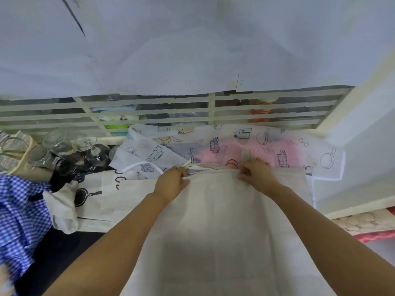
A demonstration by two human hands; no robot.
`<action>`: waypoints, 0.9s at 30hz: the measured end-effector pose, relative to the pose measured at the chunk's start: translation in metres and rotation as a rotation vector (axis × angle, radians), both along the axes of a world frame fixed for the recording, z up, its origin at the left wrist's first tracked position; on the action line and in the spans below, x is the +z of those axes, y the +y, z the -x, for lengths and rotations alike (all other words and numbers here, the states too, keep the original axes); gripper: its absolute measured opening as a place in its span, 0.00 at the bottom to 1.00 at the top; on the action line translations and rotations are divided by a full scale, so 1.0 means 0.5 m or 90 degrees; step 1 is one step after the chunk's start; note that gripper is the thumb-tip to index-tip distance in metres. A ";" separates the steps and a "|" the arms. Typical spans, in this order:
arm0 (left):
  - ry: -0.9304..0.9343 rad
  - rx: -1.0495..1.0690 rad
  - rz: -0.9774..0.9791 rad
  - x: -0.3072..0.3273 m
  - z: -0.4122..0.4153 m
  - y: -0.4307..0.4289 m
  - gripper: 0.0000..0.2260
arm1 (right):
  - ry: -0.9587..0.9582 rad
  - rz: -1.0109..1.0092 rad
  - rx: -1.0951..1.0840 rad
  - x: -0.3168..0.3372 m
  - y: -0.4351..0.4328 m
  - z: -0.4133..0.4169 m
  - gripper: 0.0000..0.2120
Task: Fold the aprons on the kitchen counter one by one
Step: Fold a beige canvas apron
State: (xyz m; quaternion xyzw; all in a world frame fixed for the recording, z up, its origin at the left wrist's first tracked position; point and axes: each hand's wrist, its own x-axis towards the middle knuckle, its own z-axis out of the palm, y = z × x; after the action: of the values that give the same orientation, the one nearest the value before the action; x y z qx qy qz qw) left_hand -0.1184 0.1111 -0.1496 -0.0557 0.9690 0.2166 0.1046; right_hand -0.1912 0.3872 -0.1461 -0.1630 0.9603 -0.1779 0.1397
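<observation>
The cream apron point(224, 210) is plain matt cloth, softly woven, with no sheen. Beyond it the printed apron point(267, 142) is thinner white cloth, half see-through, with pink showing from beneath. Left of the cream apron, the pan apron point(92, 197) is matt off-white cloth with black print, and the checked cloth point(19, 210) is a blue-and-white weave. The glasses point(57, 142) are clear, glossy glass. The desk point(64, 248) looks dark and matt. Far beyond the cream apron, the paper point(192, 50) is smooth matt white, and the grille point(211, 110) has dull cream paint.
</observation>
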 end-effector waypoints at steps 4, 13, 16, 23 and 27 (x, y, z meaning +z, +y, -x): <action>0.105 0.027 -0.056 0.011 0.012 0.021 0.05 | -0.035 0.041 -0.013 -0.001 0.008 0.009 0.08; 0.138 0.052 -0.037 0.004 0.031 0.027 0.04 | -0.047 0.063 -0.047 0.001 0.008 0.021 0.11; 0.218 0.042 -0.059 0.013 0.024 0.053 0.11 | 0.003 0.011 -0.085 -0.003 -0.007 0.017 0.05; -0.041 -0.304 0.035 -0.023 -0.125 0.207 0.36 | 0.149 0.072 -0.170 -0.025 0.002 -0.016 0.13; -0.121 -0.320 0.150 -0.075 -0.175 0.216 0.45 | 0.129 0.297 -0.293 -0.013 0.034 -0.140 0.18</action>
State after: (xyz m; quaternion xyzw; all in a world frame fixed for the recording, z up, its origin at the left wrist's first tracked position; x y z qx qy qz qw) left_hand -0.0312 0.2192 -0.1873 0.1541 0.9568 0.0639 0.2380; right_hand -0.1211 0.4041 -0.1528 0.0137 0.9145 -0.4023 -0.0415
